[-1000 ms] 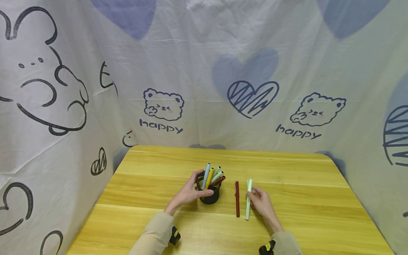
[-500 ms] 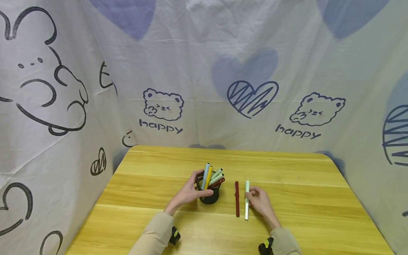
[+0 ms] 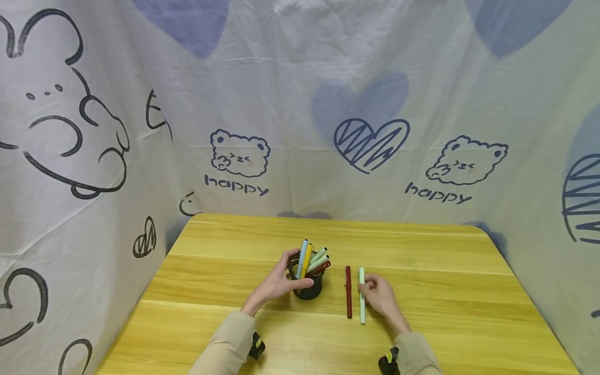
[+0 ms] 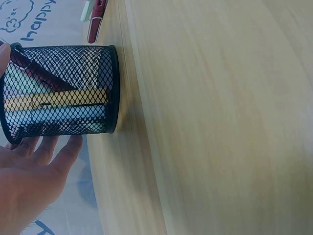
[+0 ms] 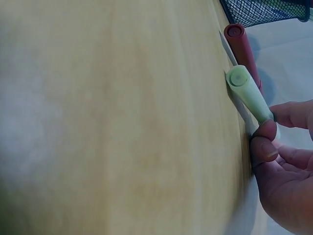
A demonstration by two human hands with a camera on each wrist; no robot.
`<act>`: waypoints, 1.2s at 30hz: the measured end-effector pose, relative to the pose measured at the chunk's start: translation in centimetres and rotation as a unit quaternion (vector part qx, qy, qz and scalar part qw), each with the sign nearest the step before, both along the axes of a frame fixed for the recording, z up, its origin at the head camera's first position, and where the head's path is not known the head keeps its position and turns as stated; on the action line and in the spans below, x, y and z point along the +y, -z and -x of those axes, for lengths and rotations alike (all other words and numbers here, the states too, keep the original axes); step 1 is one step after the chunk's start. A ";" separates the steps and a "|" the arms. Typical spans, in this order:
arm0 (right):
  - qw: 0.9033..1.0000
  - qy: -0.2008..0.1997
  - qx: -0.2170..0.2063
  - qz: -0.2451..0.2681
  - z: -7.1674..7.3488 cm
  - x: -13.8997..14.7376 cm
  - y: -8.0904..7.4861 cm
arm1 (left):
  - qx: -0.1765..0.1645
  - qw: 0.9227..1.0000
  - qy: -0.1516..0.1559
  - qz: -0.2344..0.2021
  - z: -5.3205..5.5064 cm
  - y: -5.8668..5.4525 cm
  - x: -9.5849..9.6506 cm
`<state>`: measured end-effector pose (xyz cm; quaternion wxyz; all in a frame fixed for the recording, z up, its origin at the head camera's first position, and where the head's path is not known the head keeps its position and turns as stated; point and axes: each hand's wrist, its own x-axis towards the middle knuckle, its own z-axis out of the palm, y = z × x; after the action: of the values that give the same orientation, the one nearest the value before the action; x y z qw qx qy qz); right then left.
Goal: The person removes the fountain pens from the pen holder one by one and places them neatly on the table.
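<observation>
My left hand [image 3: 277, 281] holds a black mesh pen holder [image 4: 63, 90] by its side, thumb across the near rim and fingers behind. Several pens stand in it: a light blue pen [image 3: 302, 258], a yellow pen [image 3: 307, 260], pale green ones [image 3: 319, 262] and a dark red one. To the right, my right hand [image 3: 380, 296] pinches a pale green pen [image 3: 362, 307] between thumb and fingers, close over the table. Left of that pen, a dark red pen [image 3: 349, 292] lies roughly parallel on the wood. The right wrist view shows both pen ends, the green one [image 5: 248, 89] nearer.
The wooden table [image 3: 211, 245] has rounded far corners. White cloth [image 3: 290, 104] printed with hearts and bears hangs behind it and at both sides. A black wrist camera [image 3: 257, 346] is strapped at the left sleeve, and another [image 3: 389, 362] at the right.
The right hand has shifted the pale green pen slightly left, nearer the dark red pen on the table. Some pens in the holder have settled a little; the left hand has stayed put.
</observation>
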<state>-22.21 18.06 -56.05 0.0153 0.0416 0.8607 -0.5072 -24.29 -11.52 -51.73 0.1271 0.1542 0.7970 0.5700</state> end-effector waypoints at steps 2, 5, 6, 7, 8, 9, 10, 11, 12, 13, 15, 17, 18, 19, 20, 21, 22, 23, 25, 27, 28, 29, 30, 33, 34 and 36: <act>1.000 0.002 0.002 -0.011 0.0 -0.1 0.0 | -0.001 1.000 0.000 0.001 0.0 0.0 0.0; 1.000 0.004 0.006 -0.023 0.0 -0.2 -0.1 | 0.001 1.000 0.000 0.003 0.0 0.0 0.0; 1.000 0.005 0.007 -0.025 0.0 -0.2 -0.2 | 0.001 1.000 0.001 0.002 0.0 0.1 0.0; 1.000 0.006 0.008 -0.029 0.0 -0.2 -0.2 | 0.002 1.000 0.002 0.002 0.0 0.1 0.0; 0.999 0.007 0.009 -0.033 0.0 -0.3 -0.3 | 0.002 1.000 0.002 0.003 0.1 0.1 0.0; 0.999 0.008 0.011 -0.038 0.0 -0.3 -0.3 | 0.003 1.000 0.002 0.004 0.0 0.1 0.0; 0.999 0.011 0.009 -0.042 0.1 -0.3 -0.3 | 0.003 1.000 0.003 0.004 0.0 0.1 0.0; 0.999 0.011 0.008 -0.046 0.1 -0.4 -0.3 | 0.003 1.000 0.002 0.005 0.0 0.1 0.0; 0.999 0.013 0.009 -0.050 0.1 -0.4 -0.3 | 0.003 1.000 0.002 0.005 0.0 0.1 0.0; 0.998 0.014 0.009 -0.053 0.1 -0.4 -0.2 | 0.003 1.000 0.002 0.006 0.0 0.1 0.0; 0.998 0.013 0.013 -0.058 0.2 -0.4 -0.1 | 0.003 1.000 0.002 0.006 0.0 0.1 0.0; 0.998 0.013 0.013 -0.058 0.2 -0.4 0.0 | 0.002 1.000 0.002 0.005 0.0 0.1 -0.1; 0.998 0.013 0.013 -0.056 0.2 -0.4 0.0 | 0.002 1.000 0.001 0.006 0.0 0.1 -0.1; 0.998 0.012 0.011 -0.055 0.2 -0.4 0.0 | 0.003 1.000 0.001 0.007 0.0 0.1 -0.1; 0.998 0.012 0.010 -0.055 0.3 -0.4 0.0 | 0.003 1.000 0.000 0.008 0.0 0.1 -0.1; 0.998 0.012 0.009 -0.055 0.3 -0.4 0.1 | 0.003 1.000 0.000 0.009 0.0 0.1 -0.1; 0.998 0.014 0.006 -0.054 0.3 -0.4 0.1 | 0.003 1.000 -0.001 0.009 0.0 0.1 -0.1; 0.998 0.014 0.006 -0.055 0.3 -0.4 0.1 | 0.003 1.000 -0.001 0.010 0.0 0.0 -0.1; 0.998 0.014 0.007 -0.056 0.3 -0.4 0.2 | 0.003 1.000 -0.001 0.009 0.0 0.0 0.0; 0.998 0.012 0.012 -0.058 0.2 -0.4 0.2 | 0.003 1.000 -0.001 0.011 0.0 0.0 0.0; 0.998 0.011 0.013 -0.058 0.2 -0.4 0.1 | 0.003 1.000 -0.002 0.011 -0.1 0.0 0.0; 0.998 0.011 0.014 -0.059 0.2 -0.4 0.1 | 0.003 1.000 -0.002 0.011 -0.1 0.0 0.0; 0.998 0.010 0.014 -0.058 0.2 -0.4 0.1 | 0.004 1.000 -0.002 0.012 -0.1 0.0 0.0; 0.998 0.010 0.015 -0.059 0.1 -0.4 0.1 | 0.003 1.000 -0.002 0.012 0.0 0.1 0.0; 0.998 0.010 0.014 -0.058 0.2 -0.5 0.1 | 0.002 1.000 -0.002 0.011 0.0 0.1 0.0; 0.998 0.011 0.015 -0.059 0.2 -0.5 0.1 | 0.002 1.000 -0.003 0.010 0.0 0.1 0.0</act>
<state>-22.39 17.59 -56.18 -0.0054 0.0444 0.8886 -0.4566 -24.25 -11.57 -51.81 0.1254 0.1518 0.8036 0.5617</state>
